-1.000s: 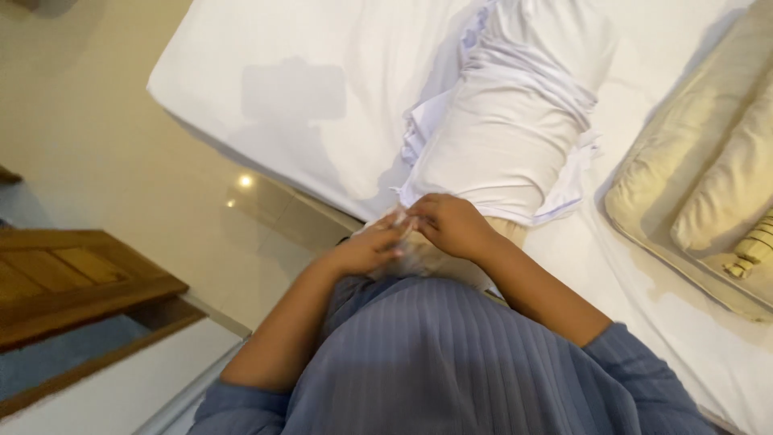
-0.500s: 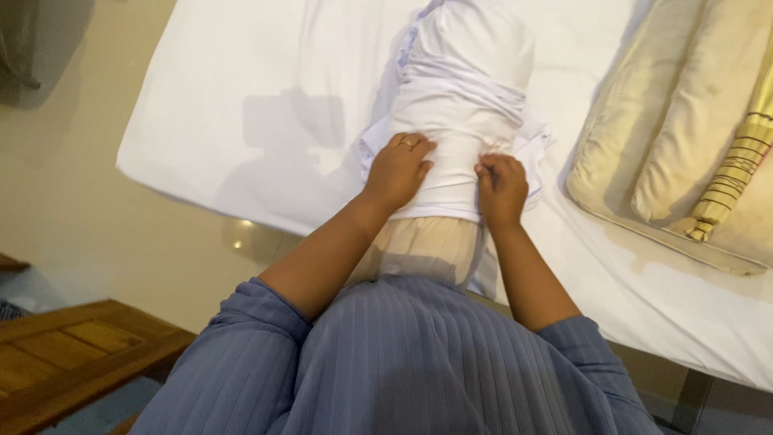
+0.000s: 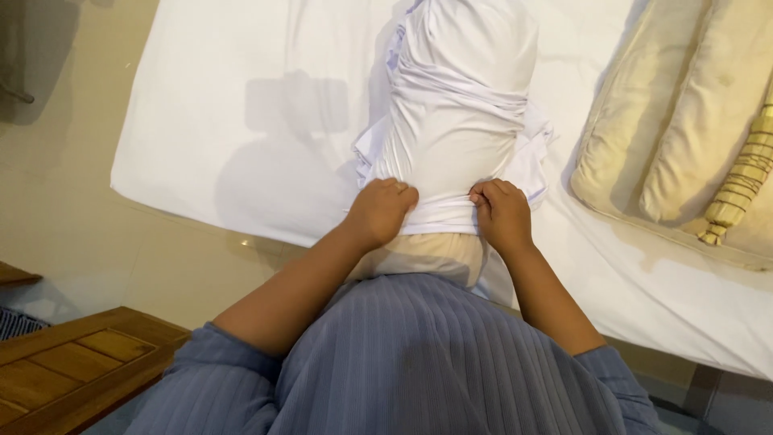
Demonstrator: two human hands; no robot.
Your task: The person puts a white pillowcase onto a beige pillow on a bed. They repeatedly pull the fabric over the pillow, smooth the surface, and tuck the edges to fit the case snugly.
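Observation:
A white pillowcase (image 3: 463, 121) is bunched over a cream pillow (image 3: 423, 254) that lies on the white bed sheet (image 3: 241, 121), its near end bare and pressed against my body. My left hand (image 3: 382, 211) grips the pillowcase's open hem on the left side. On the right side, my right hand (image 3: 499, 213) grips the same hem. Both hands have their fingers curled into the fabric, about a hand's width apart.
Two bare cream pillows (image 3: 684, 137) lie on the bed at the right, with a tasselled cord (image 3: 737, 193) across them. A wooden bench (image 3: 72, 366) stands at the lower left on the beige floor (image 3: 56, 185). My blue ribbed top (image 3: 403, 362) fills the foreground.
My hands have moved from the pillow's bare near end up onto the pillowcase hem and spread to its two sides. The view has shifted over the bed.

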